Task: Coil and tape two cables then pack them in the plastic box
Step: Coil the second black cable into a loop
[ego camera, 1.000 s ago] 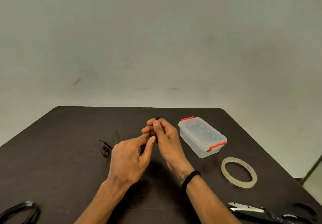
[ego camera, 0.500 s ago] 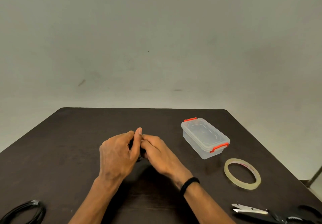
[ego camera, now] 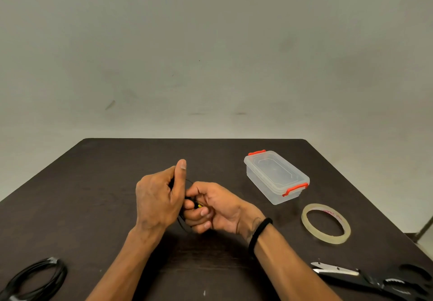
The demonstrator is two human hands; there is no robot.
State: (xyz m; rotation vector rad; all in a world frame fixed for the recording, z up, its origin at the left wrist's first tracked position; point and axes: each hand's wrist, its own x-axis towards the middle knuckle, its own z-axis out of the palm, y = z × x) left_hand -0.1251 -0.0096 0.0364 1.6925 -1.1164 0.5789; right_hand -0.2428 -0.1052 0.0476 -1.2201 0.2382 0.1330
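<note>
Over the middle of the dark table, my left hand (ego camera: 159, 197) and my right hand (ego camera: 210, 207) meet around a thin black cable (ego camera: 191, 201) with a small yellow mark. Both hands grip it with curled fingers, and most of the cable is hidden between them. My left thumb points up. A second black cable (ego camera: 39, 277) lies coiled at the near left corner. To the right stands the clear plastic box (ego camera: 276, 176) with its lid on and orange latches. A roll of clear tape (ego camera: 325, 223) lies flat nearer to me than the box.
Black-handled scissors (ego camera: 365, 277) lie at the near right with blades pointing left. The table (ego camera: 93, 195) ends at a pale wall behind and drops off at its right edge.
My hands came down and nearer to me. The loose cable loop on the table to their left is gone from view, gathered into my hands. My right hand has turned palm-up under the cable.
</note>
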